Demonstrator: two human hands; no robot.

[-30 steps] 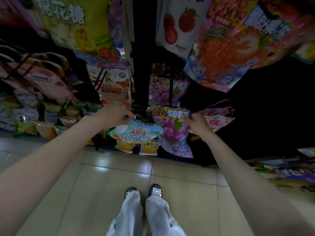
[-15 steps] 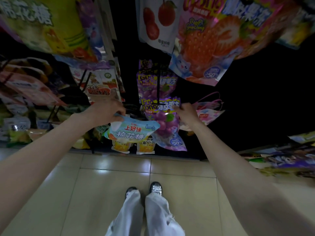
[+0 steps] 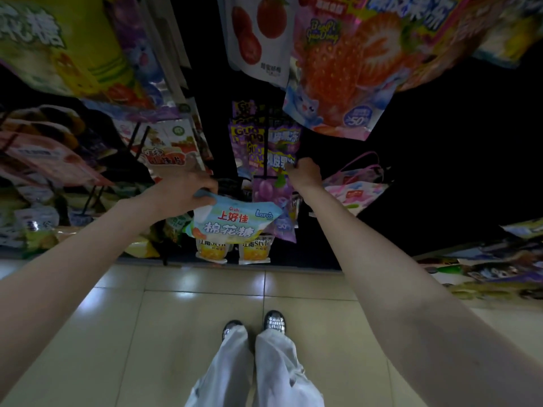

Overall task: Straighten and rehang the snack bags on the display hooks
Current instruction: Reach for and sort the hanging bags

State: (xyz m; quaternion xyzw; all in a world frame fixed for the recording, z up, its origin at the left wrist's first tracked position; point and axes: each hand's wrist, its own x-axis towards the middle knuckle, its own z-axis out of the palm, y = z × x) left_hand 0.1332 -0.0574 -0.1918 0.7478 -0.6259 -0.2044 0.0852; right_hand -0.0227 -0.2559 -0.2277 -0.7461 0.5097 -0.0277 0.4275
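Two hands up at the rack in my head view | left hand (image 3: 179,192) grips the top edge of the blue marshmallow bag (image 3: 235,223), which hangs below and right of the fist | right hand (image 3: 305,174) pinches the upper right corner of the purple grape jelly bag (image 3: 271,183) on its black hook (image 3: 266,148) | tiled floor (image 3: 176,333) below
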